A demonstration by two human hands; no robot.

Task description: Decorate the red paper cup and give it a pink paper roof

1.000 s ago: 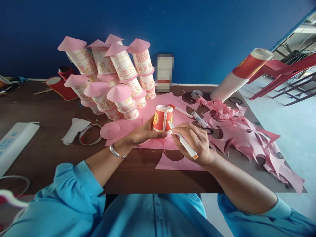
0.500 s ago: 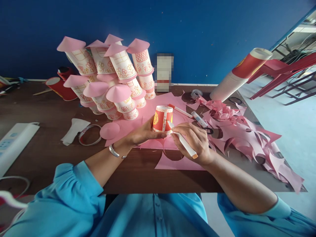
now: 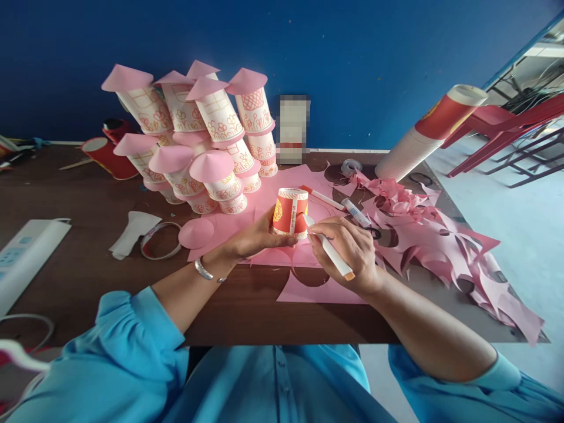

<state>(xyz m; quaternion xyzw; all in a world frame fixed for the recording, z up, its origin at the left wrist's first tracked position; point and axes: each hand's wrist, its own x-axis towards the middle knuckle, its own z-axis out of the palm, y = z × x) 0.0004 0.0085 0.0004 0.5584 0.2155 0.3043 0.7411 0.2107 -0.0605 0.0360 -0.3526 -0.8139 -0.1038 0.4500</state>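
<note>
Over the pink paper (image 3: 238, 235), my left hand (image 3: 258, 236) is wrapped round the lower left of a red paper cup (image 3: 284, 218), which has a yellow pattern and a pale vertical strip. My right hand (image 3: 348, 249) grips a white marker (image 3: 331, 255) with an orange end, its other end at the cup's right side. Whether the tip touches the cup is too small to tell. A red-capped marker (image 3: 324, 198) and a glue stick (image 3: 356, 212) lie behind my right hand.
Several decorated cup towers with pink cone roofs (image 3: 211, 167) stand back left. Pink scraps (image 3: 445, 241) and a tall cup stack (image 3: 409, 150) are at the right. A power strip (image 3: 26, 252), tape roll (image 3: 161, 241) and pink cone (image 3: 196, 234) lie left.
My right hand and the white marker have shifted slightly to the right, away from the pale strip on the cup. My left hand and the cup look almost unchanged.
</note>
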